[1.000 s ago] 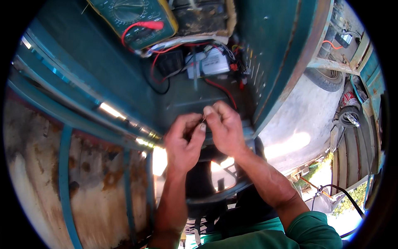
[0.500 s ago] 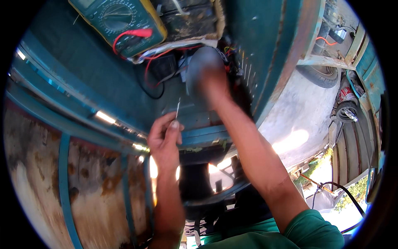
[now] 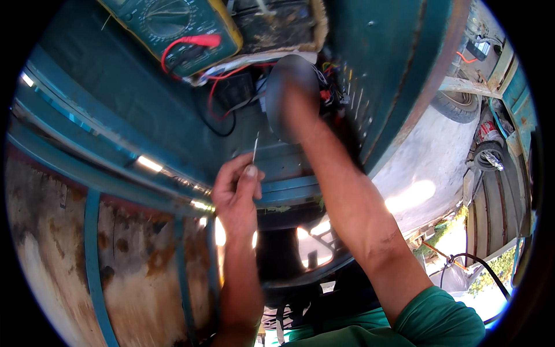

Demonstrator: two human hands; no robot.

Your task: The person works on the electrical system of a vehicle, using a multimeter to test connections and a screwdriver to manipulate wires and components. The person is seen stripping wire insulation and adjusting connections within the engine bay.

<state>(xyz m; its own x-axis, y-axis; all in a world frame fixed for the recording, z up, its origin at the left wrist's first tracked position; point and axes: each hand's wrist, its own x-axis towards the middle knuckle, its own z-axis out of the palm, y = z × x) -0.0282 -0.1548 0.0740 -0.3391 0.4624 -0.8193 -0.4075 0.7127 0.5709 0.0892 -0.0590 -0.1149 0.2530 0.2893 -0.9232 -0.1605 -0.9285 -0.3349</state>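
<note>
My left hand (image 3: pixel 237 185) is closed, thumb against fingers, around a thin metal rod (image 3: pixel 255 147) that points up and away from me. Most of the rod is inside the grip, so its exact kind does not show. My right hand (image 3: pixel 296 104) reaches farther into the teal metal compartment (image 3: pixel 173 110), beside a bundle of thin wires (image 3: pixel 326 81). A grey blur covers its fingers, and whatever they may touch is hidden. Left of it, a small black box (image 3: pixel 234 89) lies among red and black leads (image 3: pixel 218 110).
A yellow-edged multimeter (image 3: pixel 173 29) with a red probe (image 3: pixel 199 40) lies at the far left, next to a dark, dirty battery-like block (image 3: pixel 277 29). The compartment's metal wall (image 3: pixel 393 75) rises on the right. Beyond it are a tyre (image 3: pixel 457 105) and pale ground (image 3: pixel 404 150).
The whole view has shifted slightly, with the surroundings a little farther right. My left hand still grips the rod, and my right hand stays deep in the compartment by the wires.
</note>
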